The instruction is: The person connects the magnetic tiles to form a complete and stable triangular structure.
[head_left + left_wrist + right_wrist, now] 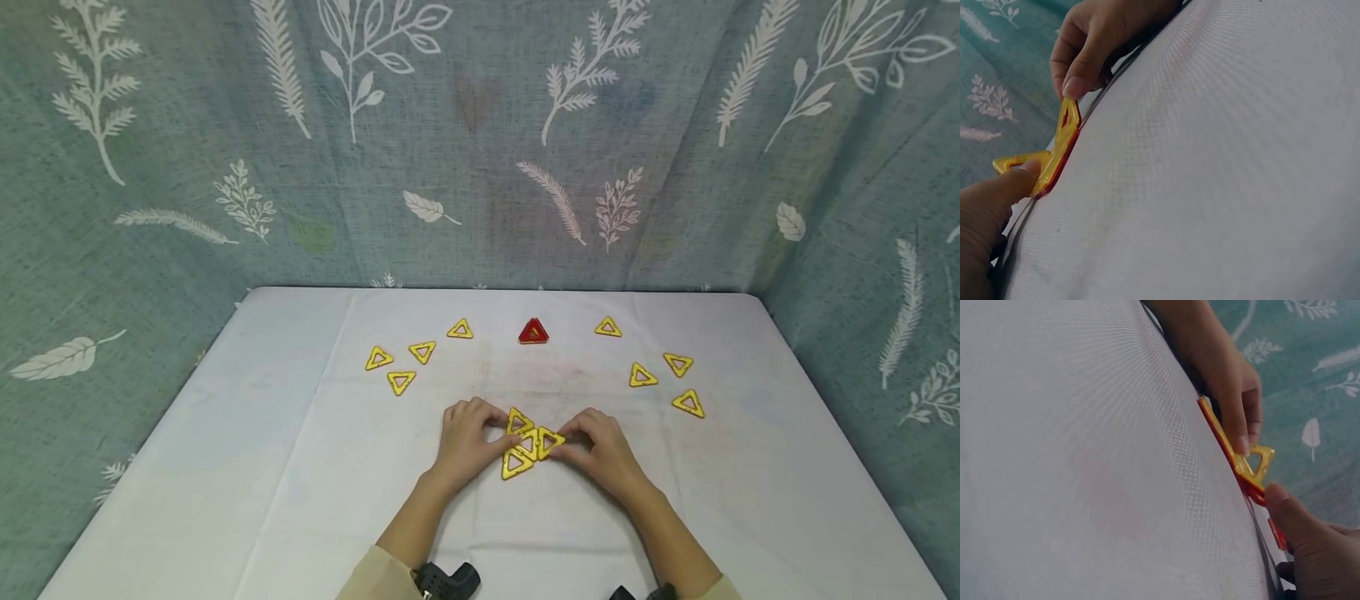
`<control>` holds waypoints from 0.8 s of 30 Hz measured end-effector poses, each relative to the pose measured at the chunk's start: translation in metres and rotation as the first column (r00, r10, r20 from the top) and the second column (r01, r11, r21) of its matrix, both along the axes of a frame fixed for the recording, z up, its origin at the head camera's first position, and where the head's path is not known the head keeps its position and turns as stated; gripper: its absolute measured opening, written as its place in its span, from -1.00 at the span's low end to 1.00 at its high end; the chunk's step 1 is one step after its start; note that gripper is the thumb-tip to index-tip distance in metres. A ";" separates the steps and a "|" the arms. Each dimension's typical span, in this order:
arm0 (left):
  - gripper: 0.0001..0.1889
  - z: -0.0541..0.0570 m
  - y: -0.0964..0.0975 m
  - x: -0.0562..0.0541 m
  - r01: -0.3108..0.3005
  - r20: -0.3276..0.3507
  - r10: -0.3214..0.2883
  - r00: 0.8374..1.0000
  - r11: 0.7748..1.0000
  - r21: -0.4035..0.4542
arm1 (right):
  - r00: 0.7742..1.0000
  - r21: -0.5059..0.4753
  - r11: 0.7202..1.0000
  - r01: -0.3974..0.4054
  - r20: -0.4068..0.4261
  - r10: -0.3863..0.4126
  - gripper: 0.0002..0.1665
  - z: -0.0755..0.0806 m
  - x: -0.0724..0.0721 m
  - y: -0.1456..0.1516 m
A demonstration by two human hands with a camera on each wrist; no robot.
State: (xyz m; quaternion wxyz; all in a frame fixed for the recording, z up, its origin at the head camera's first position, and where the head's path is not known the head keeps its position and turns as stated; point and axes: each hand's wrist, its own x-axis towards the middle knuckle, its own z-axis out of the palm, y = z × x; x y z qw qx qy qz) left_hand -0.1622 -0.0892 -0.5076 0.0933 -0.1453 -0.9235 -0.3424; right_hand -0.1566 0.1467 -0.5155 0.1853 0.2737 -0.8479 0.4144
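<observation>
Directly before me lies a joined group of yellow triangular magnetic tiles, three of them around a middle tile [528, 444]. My left hand [468, 442] pinches the group at its upper left, the thumb over the upper tile [519, 422], which tilts up in the wrist views. From the other side, my right hand [603, 450] pinches the outer corner of the right tile [550, 442], also raised off the cloth in the left wrist view. The lower tile [516, 463] lies flat and untouched. Red edges show beneath the yellow in the right wrist view.
Farther back stands a red triangular piece [533, 332]. Several loose yellow tiles lie to its left, one of them a tile [401, 382], and several to its right, including another tile [688, 403]. A white cloth [300, 517] covers the table; a patterned curtain [480, 167] hangs behind.
</observation>
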 end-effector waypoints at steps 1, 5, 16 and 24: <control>-0.71 0.000 0.000 0.000 0.003 -0.003 -0.003 1.000 1.000 0.006 | 1.000 -0.018 1.000 -0.022 -0.010 0.021 -0.64 0.000 0.000 0.000; -0.76 -0.001 0.000 0.000 0.021 -0.021 -0.021 1.000 1.000 0.007 | 0.998 -0.089 0.994 -0.058 -0.013 0.057 -0.68 0.000 0.002 -0.003; -0.81 -0.002 0.000 -0.001 0.086 -0.110 -0.085 0.990 0.996 0.002 | 0.998 -0.120 0.993 0.019 0.065 -0.011 -0.72 0.000 0.007 -0.019; -0.80 -0.003 -0.004 -0.001 0.192 -0.185 -0.203 0.962 0.979 -0.075 | 0.993 0.056 0.991 0.117 -0.004 -0.117 -0.56 0.003 0.012 -0.027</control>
